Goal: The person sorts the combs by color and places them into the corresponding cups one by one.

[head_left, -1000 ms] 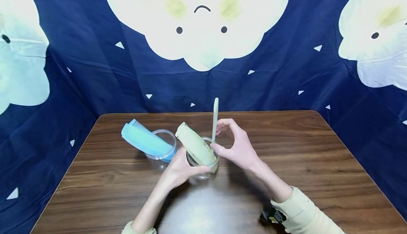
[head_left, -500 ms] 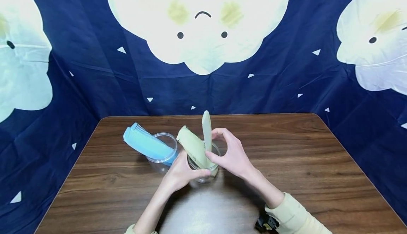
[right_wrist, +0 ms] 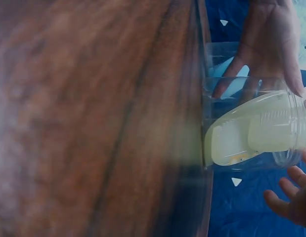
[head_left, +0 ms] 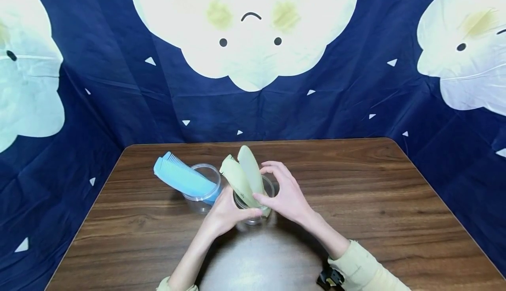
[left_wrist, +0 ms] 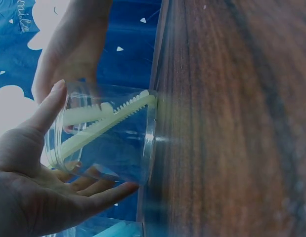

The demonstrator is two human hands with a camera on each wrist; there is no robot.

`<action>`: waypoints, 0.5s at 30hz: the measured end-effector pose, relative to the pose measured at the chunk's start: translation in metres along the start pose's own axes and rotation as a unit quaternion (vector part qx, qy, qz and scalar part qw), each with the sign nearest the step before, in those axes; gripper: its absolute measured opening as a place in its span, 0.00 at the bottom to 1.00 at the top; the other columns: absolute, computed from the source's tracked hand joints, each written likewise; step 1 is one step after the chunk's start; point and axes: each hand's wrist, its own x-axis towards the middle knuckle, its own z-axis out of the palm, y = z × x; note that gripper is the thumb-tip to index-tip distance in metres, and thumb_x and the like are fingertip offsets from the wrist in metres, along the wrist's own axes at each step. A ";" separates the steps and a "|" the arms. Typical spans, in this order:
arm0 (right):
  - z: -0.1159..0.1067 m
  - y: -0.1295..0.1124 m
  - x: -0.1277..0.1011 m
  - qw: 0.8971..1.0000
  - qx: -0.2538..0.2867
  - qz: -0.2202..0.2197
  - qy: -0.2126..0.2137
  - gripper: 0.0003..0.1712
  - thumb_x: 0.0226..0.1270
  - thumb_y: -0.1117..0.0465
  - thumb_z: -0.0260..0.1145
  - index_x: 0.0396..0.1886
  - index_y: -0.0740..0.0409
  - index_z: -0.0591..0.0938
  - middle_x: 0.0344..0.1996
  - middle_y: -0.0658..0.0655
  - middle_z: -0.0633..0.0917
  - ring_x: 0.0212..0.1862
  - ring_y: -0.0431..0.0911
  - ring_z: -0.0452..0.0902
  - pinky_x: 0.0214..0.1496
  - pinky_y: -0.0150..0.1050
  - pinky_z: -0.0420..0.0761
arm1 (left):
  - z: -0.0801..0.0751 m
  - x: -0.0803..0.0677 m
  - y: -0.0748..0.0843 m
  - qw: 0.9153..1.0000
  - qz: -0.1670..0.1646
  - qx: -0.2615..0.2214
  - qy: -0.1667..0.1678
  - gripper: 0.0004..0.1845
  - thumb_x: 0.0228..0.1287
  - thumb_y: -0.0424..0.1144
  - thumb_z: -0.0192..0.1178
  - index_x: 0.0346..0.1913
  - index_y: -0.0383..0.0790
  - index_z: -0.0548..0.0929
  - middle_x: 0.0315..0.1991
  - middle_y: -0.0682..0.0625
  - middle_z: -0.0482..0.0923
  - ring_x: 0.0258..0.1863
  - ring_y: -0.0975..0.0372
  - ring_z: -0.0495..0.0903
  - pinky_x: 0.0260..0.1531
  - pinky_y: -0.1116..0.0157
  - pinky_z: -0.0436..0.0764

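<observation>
My left hand (head_left: 225, 212) curls round a clear plastic jar (left_wrist: 135, 153), with the thumb on its rim; the jar stands upright on the table. Leaning to the left inside it is a pale green comb (head_left: 235, 177). My right hand (head_left: 287, 192) pinches a second pale green comb (head_left: 250, 170) between thumb and fingers. Its lower part is inside the jar, as the right wrist view also shows, and its upper part sticks out beside the first comb. In the left wrist view, the teeth of the leaning comb (left_wrist: 98, 129) show through the jar wall.
Just left of my left hand stands another clear jar (head_left: 200, 206), with blue combs (head_left: 181, 177) leaning out to the left. The brown wooden table (head_left: 375, 194) ends at a dark blue cloth backdrop (head_left: 348, 106) with cloud patterns.
The comb in my right hand has tipped left and sunk lower into the jar, turning its broad side to view. My right hand has shifted left with it; my left hand stays at the jar.
</observation>
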 end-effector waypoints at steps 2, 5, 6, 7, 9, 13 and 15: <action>0.001 0.002 -0.001 1.000 -0.007 0.007 -0.008 0.32 0.53 0.46 0.81 0.57 0.41 0.80 0.67 0.44 0.76 0.70 0.43 0.71 0.72 0.50 0.74 | 0.000 0.000 0.000 1.000 -0.003 -0.002 0.001 0.37 0.44 0.49 0.84 0.59 0.52 0.79 0.54 0.55 0.83 0.58 0.61 0.79 0.67 0.54 0.72; 0.001 0.004 -0.003 1.000 -0.013 0.008 -0.016 0.37 0.53 0.44 0.81 0.63 0.43 0.79 0.69 0.43 0.75 0.72 0.43 0.70 0.73 0.51 0.73 | 0.001 0.000 0.000 1.000 -0.010 0.000 0.004 0.40 0.43 0.51 0.84 0.61 0.51 0.77 0.56 0.54 0.82 0.60 0.60 0.78 0.68 0.53 0.71; 0.001 0.005 -0.003 1.000 -0.014 0.006 -0.017 0.38 0.53 0.44 0.81 0.64 0.44 0.78 0.69 0.44 0.74 0.72 0.43 0.70 0.74 0.51 0.73 | 0.001 -0.001 0.000 1.000 -0.013 0.001 0.006 0.40 0.43 0.51 0.84 0.62 0.51 0.77 0.57 0.54 0.82 0.60 0.60 0.78 0.67 0.53 0.72; 0.001 0.005 -0.004 1.000 -0.014 0.005 -0.018 0.40 0.54 0.44 0.81 0.65 0.45 0.78 0.69 0.45 0.74 0.73 0.43 0.69 0.74 0.51 0.72 | 0.001 -0.001 0.000 1.000 -0.014 0.002 0.006 0.40 0.43 0.51 0.84 0.62 0.51 0.77 0.57 0.54 0.82 0.60 0.60 0.78 0.67 0.53 0.72; 0.000 0.005 -0.004 1.000 -0.014 0.001 -0.016 0.40 0.54 0.44 0.81 0.66 0.46 0.77 0.69 0.47 0.75 0.73 0.44 0.69 0.74 0.52 0.72 | 0.001 0.000 0.000 1.000 -0.014 0.007 0.006 0.41 0.44 0.52 0.84 0.62 0.51 0.76 0.56 0.54 0.82 0.60 0.60 0.78 0.66 0.53 0.72; -0.001 0.004 -0.005 0.999 -0.023 -0.004 -0.022 0.41 0.56 0.43 0.80 0.68 0.44 0.76 0.69 0.47 0.75 0.72 0.43 0.70 0.73 0.52 0.73 | 0.001 0.000 0.000 1.000 -0.010 0.005 0.003 0.38 0.45 0.51 0.83 0.61 0.52 0.77 0.55 0.54 0.83 0.59 0.60 0.79 0.66 0.54 0.73; -0.002 0.003 -0.005 0.999 -0.033 -0.006 -0.030 0.41 0.57 0.42 0.79 0.69 0.44 0.75 0.69 0.46 0.75 0.72 0.42 0.70 0.73 0.51 0.73 | 0.001 -0.001 0.000 1.000 -0.010 0.005 0.002 0.37 0.46 0.51 0.83 0.60 0.52 0.77 0.55 0.55 0.83 0.58 0.61 0.79 0.65 0.54 0.73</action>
